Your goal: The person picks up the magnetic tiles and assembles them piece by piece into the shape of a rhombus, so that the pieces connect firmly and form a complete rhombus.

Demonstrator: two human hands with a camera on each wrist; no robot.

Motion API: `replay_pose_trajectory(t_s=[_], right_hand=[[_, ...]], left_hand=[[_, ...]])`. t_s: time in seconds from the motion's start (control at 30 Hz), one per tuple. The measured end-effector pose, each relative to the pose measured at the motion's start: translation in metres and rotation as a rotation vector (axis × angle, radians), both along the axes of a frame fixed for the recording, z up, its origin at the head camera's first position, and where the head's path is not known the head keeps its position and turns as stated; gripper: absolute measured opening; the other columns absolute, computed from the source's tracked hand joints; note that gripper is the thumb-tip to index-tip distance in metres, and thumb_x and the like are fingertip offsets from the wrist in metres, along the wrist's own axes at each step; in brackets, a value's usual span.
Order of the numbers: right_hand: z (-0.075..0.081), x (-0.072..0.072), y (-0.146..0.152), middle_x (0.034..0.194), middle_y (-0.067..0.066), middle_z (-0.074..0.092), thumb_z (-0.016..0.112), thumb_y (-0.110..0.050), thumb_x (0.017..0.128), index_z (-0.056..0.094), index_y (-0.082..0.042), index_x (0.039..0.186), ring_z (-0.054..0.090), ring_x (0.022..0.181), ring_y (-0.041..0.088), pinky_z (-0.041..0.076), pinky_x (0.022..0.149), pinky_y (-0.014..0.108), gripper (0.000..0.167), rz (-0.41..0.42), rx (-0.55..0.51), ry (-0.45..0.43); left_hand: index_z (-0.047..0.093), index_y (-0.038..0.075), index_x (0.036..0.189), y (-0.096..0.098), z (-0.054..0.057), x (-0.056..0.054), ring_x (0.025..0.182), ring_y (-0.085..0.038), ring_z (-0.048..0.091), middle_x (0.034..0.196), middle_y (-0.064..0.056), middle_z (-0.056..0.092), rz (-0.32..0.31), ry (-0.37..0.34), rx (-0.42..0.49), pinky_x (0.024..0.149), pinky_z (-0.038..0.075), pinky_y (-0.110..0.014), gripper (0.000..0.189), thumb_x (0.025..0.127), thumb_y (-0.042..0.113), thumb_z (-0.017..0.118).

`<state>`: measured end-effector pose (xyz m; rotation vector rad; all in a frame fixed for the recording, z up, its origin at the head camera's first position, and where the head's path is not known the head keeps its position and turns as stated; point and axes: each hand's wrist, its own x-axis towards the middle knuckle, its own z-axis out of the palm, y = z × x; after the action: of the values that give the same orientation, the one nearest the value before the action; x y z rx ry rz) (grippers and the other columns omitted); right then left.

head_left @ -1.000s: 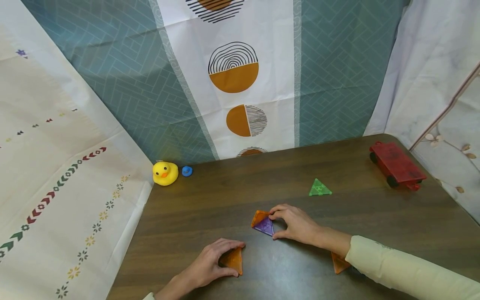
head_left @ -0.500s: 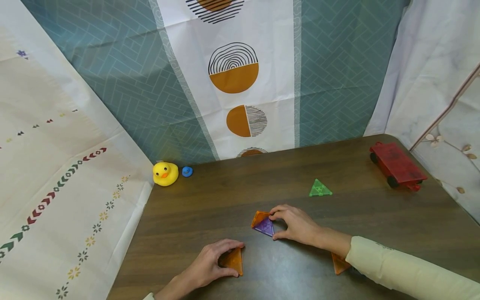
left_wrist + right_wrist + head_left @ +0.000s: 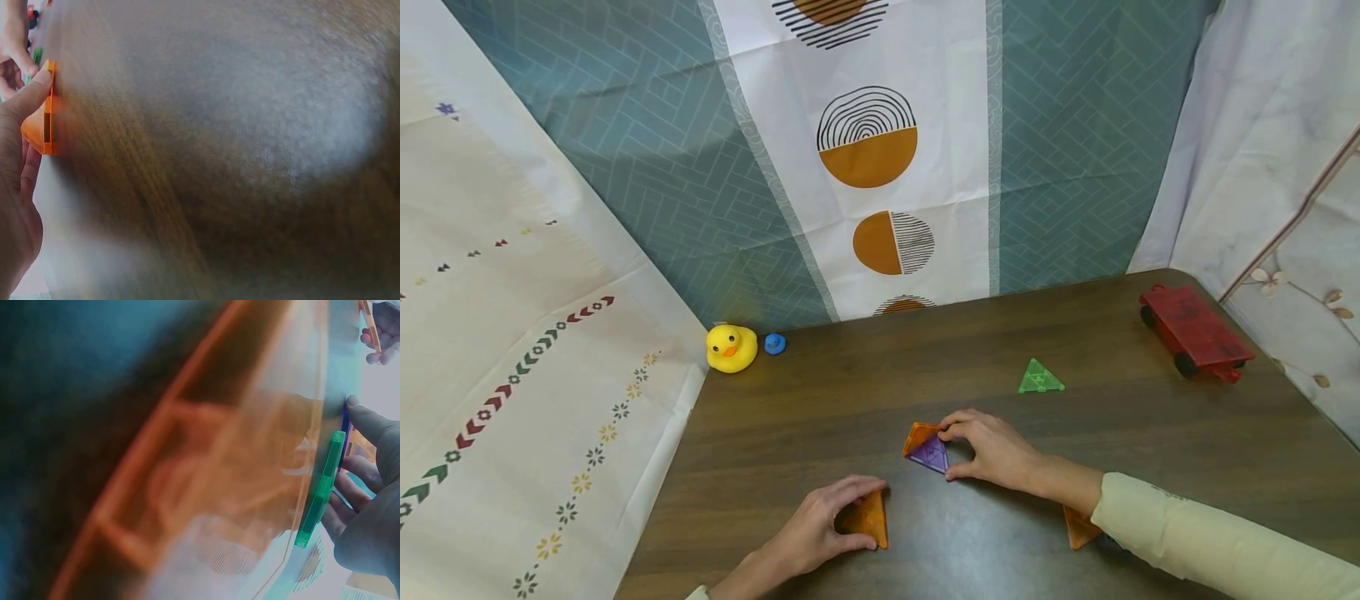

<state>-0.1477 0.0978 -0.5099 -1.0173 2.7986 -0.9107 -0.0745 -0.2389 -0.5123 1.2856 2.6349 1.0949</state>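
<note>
In the head view my left hand [image 3: 835,521] pinches an orange triangular magnetic tile [image 3: 868,518] between thumb and fingers, near the table's front. The left wrist view shows the thumb on one edge of this orange tile [image 3: 47,125]. Farther up and right, my right hand [image 3: 992,450] pinches a purple triangular tile [image 3: 931,453] between thumb and fingertips. An orange tile [image 3: 919,435] stands tilted against the purple one's far left side. In the right wrist view only a thin edge of the purple tile [image 3: 344,425] shows beside the thumb.
Beyond the right hand lies a green triangular tile [image 3: 1040,377]. Another orange tile [image 3: 1078,528] is partly hidden under the right sleeve. A red wheeled cart [image 3: 1198,332] stands at the back right. A yellow duck [image 3: 732,348] and a small blue duck [image 3: 774,343] sit at the back left.
The orange tile in my left hand has turned slightly, its lower corner shifting a little to the right. My right hand and the purple tile hold still.
</note>
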Motion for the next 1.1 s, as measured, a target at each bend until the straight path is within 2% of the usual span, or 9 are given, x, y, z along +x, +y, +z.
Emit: replay_pose_trajectory(t_s=[0.13,0.37,0.63,0.87,1.1], right_hand=[[0.0005,0.0003,-0.0005,0.134,0.005,0.068,0.096,-0.035,0.080,0.079,-0.006,0.123,0.064,0.124,0.029,0.054,0.104,0.052,0.054,-0.002,0.001,-0.004],[0.0007,0.0002,-0.0004,0.134,0.005,0.068,0.096,-0.034,0.080,0.079,-0.006,0.123,0.065,0.124,0.030,0.054,0.104,0.052,0.054,-0.003,-0.001,-0.006],[0.0002,0.0006,-0.0004,0.133,0.006,0.069,0.096,-0.034,0.080,0.079,-0.006,0.122,0.065,0.124,0.030,0.054,0.103,0.053,0.054,-0.003,-0.004,-0.005],[0.0001,0.0005,0.0002,0.132,0.005,0.069,0.096,-0.035,0.080,0.079,-0.006,0.122,0.065,0.123,0.030,0.054,0.103,0.053,0.053,-0.001,-0.015,0.003],[0.0015,0.0004,0.0005,0.132,0.006,0.069,0.096,-0.035,0.080,0.079,-0.005,0.121,0.065,0.122,0.031,0.055,0.102,0.054,0.054,0.008,-0.017,0.004]], left_hand=[[0.061,0.009,0.148,-0.0004,0.0005,0.0004,0.114,-0.015,0.069,0.140,-0.004,0.068,0.013,-0.010,-0.013,0.092,0.060,-0.030,0.068,0.088,0.026,0.089],[0.062,0.006,0.147,0.0000,0.0024,0.0010,0.104,-0.012,0.069,0.134,-0.002,0.071,0.016,0.019,0.003,0.087,0.061,-0.031,0.065,0.090,0.024,0.088],[0.068,0.005,0.140,-0.0009,0.0008,-0.0021,0.098,-0.009,0.071,0.126,-0.001,0.075,0.029,0.023,0.056,0.082,0.062,-0.031,0.056,0.089,0.016,0.088],[0.073,0.005,0.132,-0.0013,0.0005,-0.0051,0.093,-0.011,0.074,0.120,-0.003,0.077,0.015,0.037,0.104,0.079,0.063,-0.031,0.045,0.090,0.010,0.087],[0.076,0.004,0.125,-0.0012,0.0029,-0.0065,0.090,-0.012,0.075,0.113,-0.005,0.079,0.001,0.001,0.152,0.074,0.064,-0.033,0.036,0.090,0.005,0.085]])
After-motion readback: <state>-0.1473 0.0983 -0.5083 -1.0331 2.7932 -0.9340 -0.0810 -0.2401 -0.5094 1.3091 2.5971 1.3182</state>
